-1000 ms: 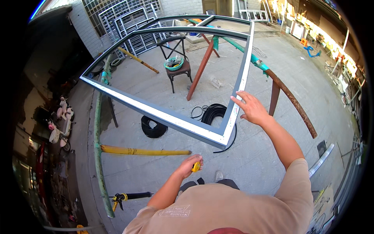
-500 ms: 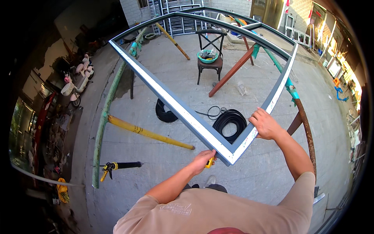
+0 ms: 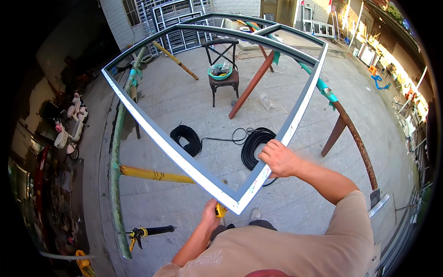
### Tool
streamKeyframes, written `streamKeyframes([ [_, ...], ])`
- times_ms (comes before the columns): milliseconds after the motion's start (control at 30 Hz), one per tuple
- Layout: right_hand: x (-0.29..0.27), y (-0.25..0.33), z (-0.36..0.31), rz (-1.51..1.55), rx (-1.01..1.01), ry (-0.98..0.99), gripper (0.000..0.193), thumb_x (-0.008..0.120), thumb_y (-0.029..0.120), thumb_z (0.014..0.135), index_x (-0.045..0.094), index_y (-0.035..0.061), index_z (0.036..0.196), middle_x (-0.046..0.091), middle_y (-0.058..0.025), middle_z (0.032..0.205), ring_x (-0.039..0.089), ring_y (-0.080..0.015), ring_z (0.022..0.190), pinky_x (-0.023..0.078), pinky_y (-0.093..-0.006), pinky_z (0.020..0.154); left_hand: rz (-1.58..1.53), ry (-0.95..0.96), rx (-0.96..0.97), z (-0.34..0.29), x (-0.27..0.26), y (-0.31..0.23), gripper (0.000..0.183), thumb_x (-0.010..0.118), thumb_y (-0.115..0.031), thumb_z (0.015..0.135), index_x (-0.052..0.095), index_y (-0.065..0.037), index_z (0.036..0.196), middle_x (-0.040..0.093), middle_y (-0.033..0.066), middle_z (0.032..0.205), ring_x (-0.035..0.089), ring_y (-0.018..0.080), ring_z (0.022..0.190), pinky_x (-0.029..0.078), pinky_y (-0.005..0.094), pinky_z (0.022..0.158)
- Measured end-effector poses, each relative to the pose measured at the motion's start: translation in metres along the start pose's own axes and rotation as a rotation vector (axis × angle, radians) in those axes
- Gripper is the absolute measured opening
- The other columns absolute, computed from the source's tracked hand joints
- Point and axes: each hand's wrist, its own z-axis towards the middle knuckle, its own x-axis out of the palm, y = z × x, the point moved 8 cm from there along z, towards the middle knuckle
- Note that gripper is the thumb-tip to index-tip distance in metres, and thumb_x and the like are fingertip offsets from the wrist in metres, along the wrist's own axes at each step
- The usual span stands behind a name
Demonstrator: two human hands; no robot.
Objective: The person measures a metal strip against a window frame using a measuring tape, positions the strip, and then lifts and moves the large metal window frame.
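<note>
A large grey window frame (image 3: 159,147) with a white outer face spans the view, its near corner pointing toward me. My right hand (image 3: 278,159) is closed around its right side, a little above that corner. Below the left side of the corner, my left hand (image 3: 210,214) is closed on a small yellow-and-black tool (image 3: 220,210), whose exact kind I cannot make out. The frame's edge partly covers the fingers of that hand. A crossbar (image 3: 267,30) divides the far part of the frame.
Green pipe supports (image 3: 116,152) stand under the frame, with a yellow pipe leg (image 3: 154,173). Black coils (image 3: 249,150) lie on the floor. A chair (image 3: 224,81) holds a turquoise basin (image 3: 219,76). A caulking gun (image 3: 147,231) hangs near the left support.
The frame's near corner appears lower and further left as the whole view shifts. My left hand is lower, with more of the yellow tool showing. My right hand keeps its grip.
</note>
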Motion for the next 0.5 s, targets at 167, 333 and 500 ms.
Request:
streamKeyframes([
  [167,0.010,0.052,0.041,0.036,-0.018,-0.079,0.062,0.088,0.051,0.073,0.065,0.0052,0.110,0.060,-0.0099,0.098,0.060,-0.0299,0.101,0.044,-0.0438,0.099,-0.191,-0.127,0.068,-0.013,-0.088,-0.012,0.031,0.056,-0.026,0.106,0.068,0.000,0.118,0.073,0.0105,0.109,0.071,0.0235,0.100,0.056,0.0388,0.090],
  [333,0.022,0.102,0.080,0.097,-0.002,-0.120,0.061,0.085,0.049,0.074,0.065,0.0047,0.110,0.060,-0.0102,0.098,0.060,-0.0307,0.099,0.044,-0.0448,0.097,-0.224,-0.208,0.195,-0.042,-0.139,-0.053,0.038,0.051,-0.029,0.108,0.067,0.001,0.126,0.074,0.0128,0.120,0.071,0.0276,0.111,0.057,0.0432,0.099],
  [500,0.033,0.162,0.136,0.125,0.007,-0.136,0.064,0.083,0.060,0.076,0.067,0.0053,0.106,0.063,-0.0094,0.099,0.060,-0.0277,0.105,0.043,-0.0440,0.098,-0.316,-0.345,0.366,-0.069,-0.221,-0.087,0.047,0.044,-0.039,0.112,0.062,-0.002,0.137,0.072,0.0133,0.124,0.071,0.0313,0.114,0.058,0.0482,0.099],
])
